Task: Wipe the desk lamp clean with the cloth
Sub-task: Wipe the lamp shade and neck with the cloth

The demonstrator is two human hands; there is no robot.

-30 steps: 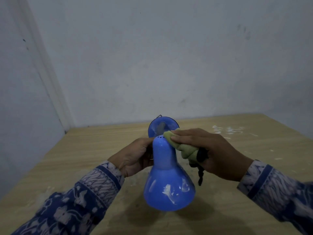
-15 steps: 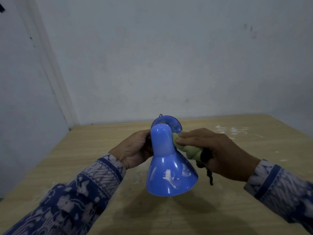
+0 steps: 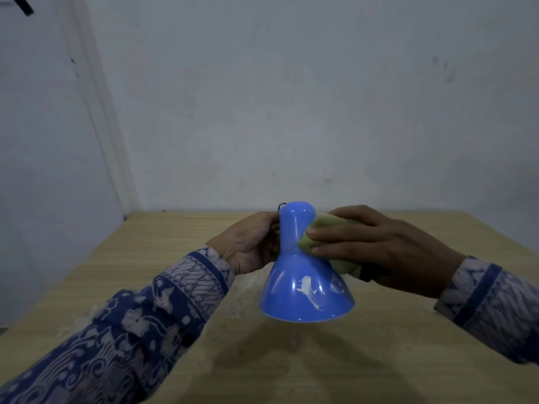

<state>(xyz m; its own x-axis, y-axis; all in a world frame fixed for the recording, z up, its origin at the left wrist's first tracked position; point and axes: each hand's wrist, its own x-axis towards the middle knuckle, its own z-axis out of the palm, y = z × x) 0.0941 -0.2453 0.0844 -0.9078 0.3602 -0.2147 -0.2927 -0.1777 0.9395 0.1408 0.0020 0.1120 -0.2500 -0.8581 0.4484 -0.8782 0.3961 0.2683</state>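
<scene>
Mid-wipe above the table (image 3: 151, 290): my left hand (image 3: 250, 246) grips the blue desk lamp (image 3: 303, 275) by its neck, my right hand (image 3: 376, 246) presses the green cloth (image 3: 315, 237) there — white smears on the shade remain, so I judge much is left.

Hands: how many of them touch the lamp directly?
1. The left hand grips the lamp at its neck. The right hand presses the cloth against it; bare contact there cannot be told.

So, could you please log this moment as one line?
left hand: holds lamp neck | right hand: presses green cloth on blue lamp shade | white smears low on shade
</scene>
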